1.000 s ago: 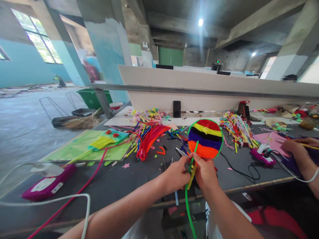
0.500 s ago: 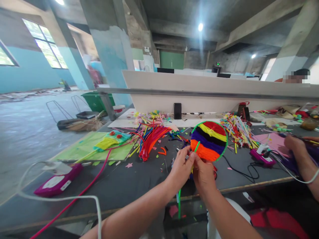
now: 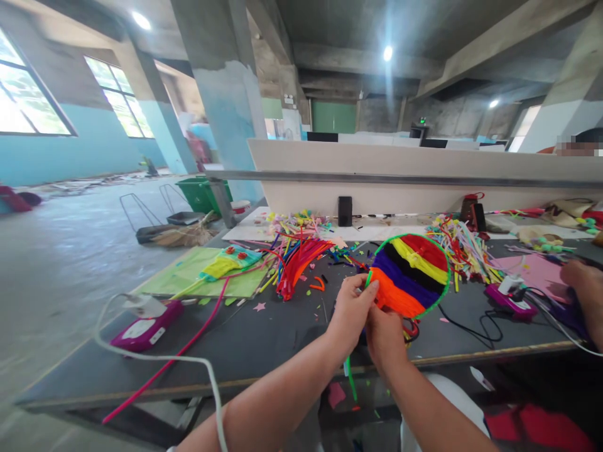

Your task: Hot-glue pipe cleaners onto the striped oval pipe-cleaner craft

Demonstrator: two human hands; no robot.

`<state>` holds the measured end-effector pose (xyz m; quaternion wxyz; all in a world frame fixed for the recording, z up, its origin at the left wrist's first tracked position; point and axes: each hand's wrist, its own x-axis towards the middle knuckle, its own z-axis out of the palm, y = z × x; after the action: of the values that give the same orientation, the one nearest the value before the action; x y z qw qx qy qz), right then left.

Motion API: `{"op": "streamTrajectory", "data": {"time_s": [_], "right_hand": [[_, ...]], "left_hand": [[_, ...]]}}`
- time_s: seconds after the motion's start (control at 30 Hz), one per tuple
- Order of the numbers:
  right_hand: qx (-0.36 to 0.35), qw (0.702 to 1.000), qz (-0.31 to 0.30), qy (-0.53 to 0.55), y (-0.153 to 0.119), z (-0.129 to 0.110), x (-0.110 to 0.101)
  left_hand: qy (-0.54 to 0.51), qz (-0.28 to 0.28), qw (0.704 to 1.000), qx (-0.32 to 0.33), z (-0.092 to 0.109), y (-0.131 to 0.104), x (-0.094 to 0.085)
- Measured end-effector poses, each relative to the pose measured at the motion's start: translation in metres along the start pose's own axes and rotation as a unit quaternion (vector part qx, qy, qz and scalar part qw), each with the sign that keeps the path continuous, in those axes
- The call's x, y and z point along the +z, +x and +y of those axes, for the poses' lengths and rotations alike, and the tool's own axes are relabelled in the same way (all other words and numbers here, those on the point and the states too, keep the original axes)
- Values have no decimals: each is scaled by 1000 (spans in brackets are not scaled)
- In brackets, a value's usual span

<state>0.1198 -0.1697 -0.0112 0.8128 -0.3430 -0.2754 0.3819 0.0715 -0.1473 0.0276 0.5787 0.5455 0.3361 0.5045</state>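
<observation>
A round striped disc [image 3: 409,276] of fuzzy pipe cleaners, in red, yellow, black, purple and orange with a green rim, tilts above the table's front edge. At its lower left, my left hand [image 3: 349,306] pinches a green pipe cleaner [image 3: 369,278], whose short end sticks up by the thumb. My right hand [image 3: 387,331] is closed on the disc's lower edge, close against the left fingers. Below the hands hangs a green length [image 3: 351,380]. My fingertips partly cover the spot where they grip.
Bundles of red and orange pipe cleaners [image 3: 301,260] and pastel ones [image 3: 464,248] lie behind. A yellow-and-blue piece [image 3: 230,260] rests on a green sheet [image 3: 174,270]. Power strips [image 3: 148,329] with cables sit left and right. A phone [image 3: 345,211] stands upright. Another person's hand [image 3: 581,282] is at right.
The disc has turned so its stripes slope more steeply, and it sits further right in view. The green end by my left thumb shows shorter. The camera view has shifted left.
</observation>
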Motion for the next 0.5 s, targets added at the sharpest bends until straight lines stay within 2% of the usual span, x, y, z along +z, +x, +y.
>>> {"op": "streamTrajectory", "data": {"time_s": [0.07,0.13,0.2,0.27,0.33,0.43,0.5], "right_hand": [[13,1000,-7,-3,-1,-2,0],[25,999,-26,-4,-4,-4,1],[33,997,-76,-7,-6,-5,1],[38,990,-136,-17,-8,-4,-1],[64,983,-170,-27,-6,-1,-5],[121,978,-168,-31,4,-1,-15],[130,979,-154,-20,16,-7,-23]], "left_hand": [[-69,-21,996,-51,7,-3,-2],[-102,-27,992,-75,18,-5,-8],[-105,-26,992,-57,32,-4,-19],[-79,-57,995,-39,47,1,-33],[-54,-96,993,-36,62,9,-49],[-36,-126,990,-46,82,22,-73],[-30,-149,987,-60,88,32,-87]]}}
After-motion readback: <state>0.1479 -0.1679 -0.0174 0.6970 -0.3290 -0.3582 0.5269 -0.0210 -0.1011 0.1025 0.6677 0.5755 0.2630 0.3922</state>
